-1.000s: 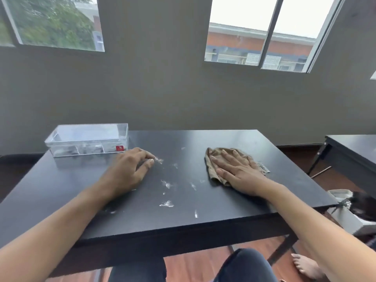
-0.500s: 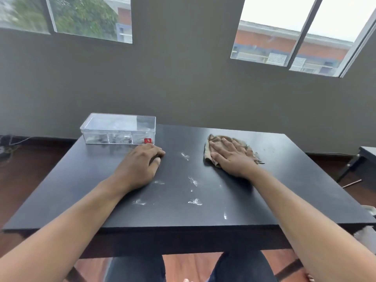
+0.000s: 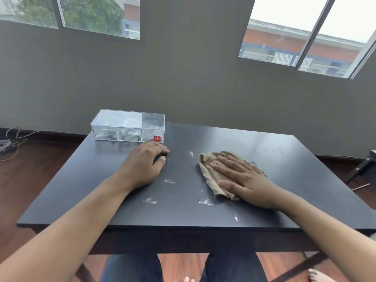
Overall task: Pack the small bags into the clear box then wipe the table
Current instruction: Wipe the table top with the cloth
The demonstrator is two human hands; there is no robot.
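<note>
Change: the cloth (image 3: 211, 169) is now found nearer the front edge of the bench (image 3: 284, 159) than half a second ago, drawn back under the right hand (image 3: 244, 180); the left hand (image 3: 142, 165) is seen unmoved.
Right hand: laid flat, palm down, fingers (image 3: 225, 161) spread and released, pressed on the cloth, nothing gripped.
Left hand: rested on the bench, fingers curled loosely under, nothing held.
Clear box (image 3: 128, 127): closed, set just beyond the left fingertips at the far edge; small bags are dimly seen inside.
White smears (image 3: 205, 202): scattered between the two hands and nearer than the fingers.
</note>
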